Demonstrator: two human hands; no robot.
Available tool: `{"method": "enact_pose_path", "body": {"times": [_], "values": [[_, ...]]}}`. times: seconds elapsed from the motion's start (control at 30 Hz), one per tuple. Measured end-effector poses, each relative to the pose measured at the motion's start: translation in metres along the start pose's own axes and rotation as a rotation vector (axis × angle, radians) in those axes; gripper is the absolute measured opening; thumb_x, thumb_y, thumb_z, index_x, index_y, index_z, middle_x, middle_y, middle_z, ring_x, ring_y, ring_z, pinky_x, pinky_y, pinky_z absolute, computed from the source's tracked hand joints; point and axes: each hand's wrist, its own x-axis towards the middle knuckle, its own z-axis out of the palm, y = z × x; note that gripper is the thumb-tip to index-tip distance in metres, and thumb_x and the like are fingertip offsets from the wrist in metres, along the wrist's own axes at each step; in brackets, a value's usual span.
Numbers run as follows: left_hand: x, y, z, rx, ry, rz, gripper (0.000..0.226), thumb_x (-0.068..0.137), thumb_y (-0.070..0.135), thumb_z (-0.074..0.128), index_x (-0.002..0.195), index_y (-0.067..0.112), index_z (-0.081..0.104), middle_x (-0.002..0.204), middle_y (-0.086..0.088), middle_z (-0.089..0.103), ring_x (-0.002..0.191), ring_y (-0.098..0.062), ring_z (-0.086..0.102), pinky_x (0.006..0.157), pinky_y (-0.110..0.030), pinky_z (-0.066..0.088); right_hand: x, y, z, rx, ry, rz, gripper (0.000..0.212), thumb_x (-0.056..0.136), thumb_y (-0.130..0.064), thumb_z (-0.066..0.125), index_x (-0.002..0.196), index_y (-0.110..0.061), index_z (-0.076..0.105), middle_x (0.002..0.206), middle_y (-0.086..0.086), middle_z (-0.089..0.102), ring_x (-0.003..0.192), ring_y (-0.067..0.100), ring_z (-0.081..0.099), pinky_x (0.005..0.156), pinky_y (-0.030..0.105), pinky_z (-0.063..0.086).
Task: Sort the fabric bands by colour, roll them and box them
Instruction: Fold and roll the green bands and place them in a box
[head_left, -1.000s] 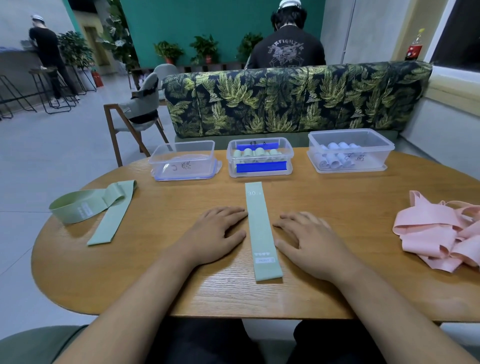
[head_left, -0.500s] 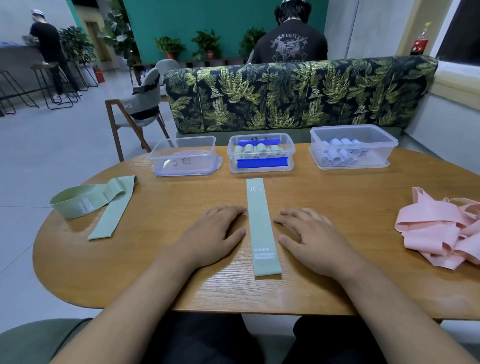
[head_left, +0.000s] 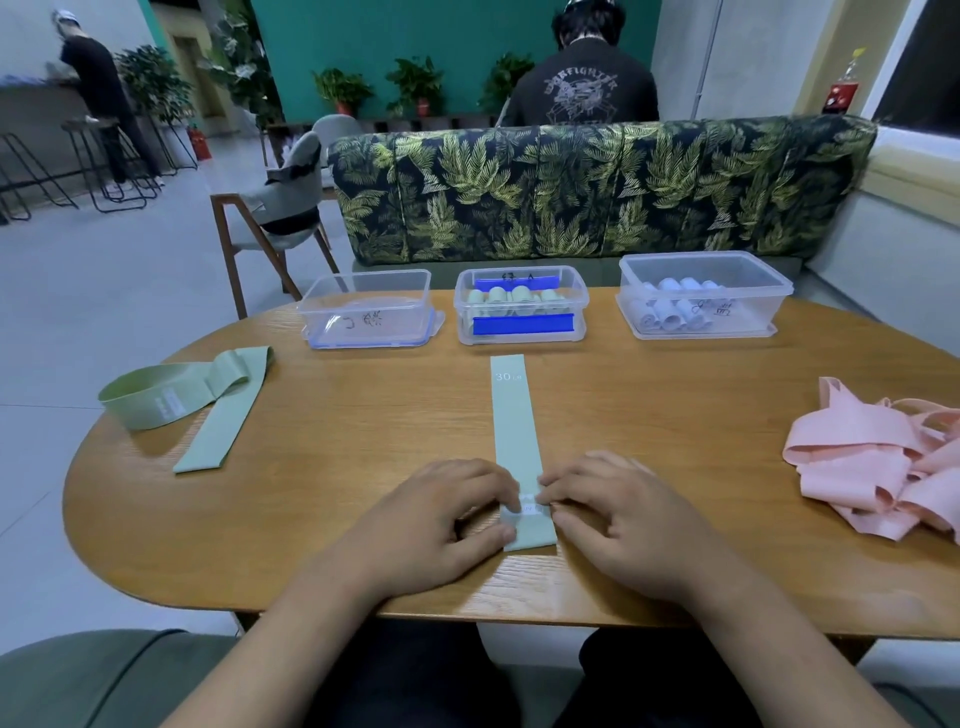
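Note:
A pale green fabric band (head_left: 514, 415) lies flat and straight down the middle of the wooden table (head_left: 337, 519), marked "30" at its far end. My left hand (head_left: 441, 525) and my right hand (head_left: 618, 514) sit on either side of its near end, fingertips curled in and pinching the band by its white label. Two more green bands (head_left: 182, 400) lie at the left. A heap of pink bands (head_left: 883, 467) lies at the right. The middle box (head_left: 519, 306) holds green rolls, the right box (head_left: 701, 296) pale blue rolls, and the left box (head_left: 369, 309) shows no rolls.
A leaf-patterned sofa (head_left: 597, 187) backs the far table edge, with a person (head_left: 582, 78) seated behind it. A wooden chair (head_left: 275, 218) stands at the far left, and another person (head_left: 98, 98) stands at a counter beyond. The table's near edge is just under my wrists.
Both hands have moved from lying flat beside the band to its near end, where their fingertips now pinch it. The camera has tilted down a little.

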Motion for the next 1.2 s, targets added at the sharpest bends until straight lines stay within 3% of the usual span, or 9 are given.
{"method": "enact_pose_path", "body": {"times": [0.17,0.3,0.47,0.6,0.87,1.2], "values": [[-0.002,0.006,0.001,-0.024,0.018,-0.011,0.014,0.103,0.042,0.064,0.115,0.034,0.062,0.131,0.022,0.058,0.129,0.0,0.052,0.114,-0.036,0.037,-0.002,-0.002,-0.002,0.01,0.018,-0.108,0.017,0.096,-0.034,0.064,0.108,-0.04,0.074,0.121,-0.03,0.065,0.121,-0.003,0.054,0.101,0.031,0.043],[-0.005,0.01,0.003,-0.012,0.027,0.01,0.015,0.102,0.046,0.065,0.113,0.036,0.064,0.131,0.022,0.058,0.131,0.0,0.049,0.115,-0.032,0.033,-0.006,-0.003,-0.002,0.039,0.015,-0.171,0.023,0.091,-0.024,0.062,0.103,-0.036,0.078,0.115,-0.027,0.068,0.114,0.0,0.06,0.095,0.037,0.049],[-0.004,0.011,0.002,-0.026,0.035,0.013,0.019,0.1,0.051,0.067,0.112,0.037,0.065,0.13,0.022,0.058,0.129,0.0,0.05,0.115,-0.032,0.035,-0.008,-0.008,-0.002,0.043,0.037,-0.178,0.009,0.092,-0.034,0.072,0.1,-0.034,0.077,0.113,-0.027,0.068,0.111,-0.002,0.06,0.095,0.035,0.049],[-0.002,0.013,0.003,-0.077,0.046,-0.021,0.012,0.104,0.046,0.062,0.108,0.036,0.068,0.128,0.024,0.06,0.127,0.001,0.052,0.113,-0.034,0.038,-0.006,-0.008,-0.003,0.032,0.04,-0.176,0.012,0.098,-0.043,0.068,0.103,-0.035,0.075,0.112,-0.029,0.068,0.111,-0.003,0.059,0.096,0.033,0.048],[-0.001,0.009,0.005,-0.142,0.049,-0.059,0.011,0.104,0.046,0.061,0.106,0.036,0.062,0.118,0.017,0.065,0.117,-0.012,0.06,0.107,-0.041,0.043,-0.004,-0.009,-0.002,0.066,0.06,-0.171,0.009,0.101,-0.039,0.062,0.104,-0.033,0.068,0.102,-0.026,0.064,0.097,0.002,0.061,0.088,0.038,0.051],[-0.003,0.01,0.007,-0.074,0.064,-0.005,0.01,0.106,0.042,0.063,0.106,0.033,0.065,0.124,0.019,0.062,0.123,-0.007,0.056,0.109,-0.039,0.043,-0.005,-0.006,-0.001,0.042,0.058,-0.202,0.002,0.099,-0.035,0.069,0.1,-0.034,0.07,0.107,-0.025,0.065,0.106,0.005,0.06,0.09,0.036,0.05]]}}
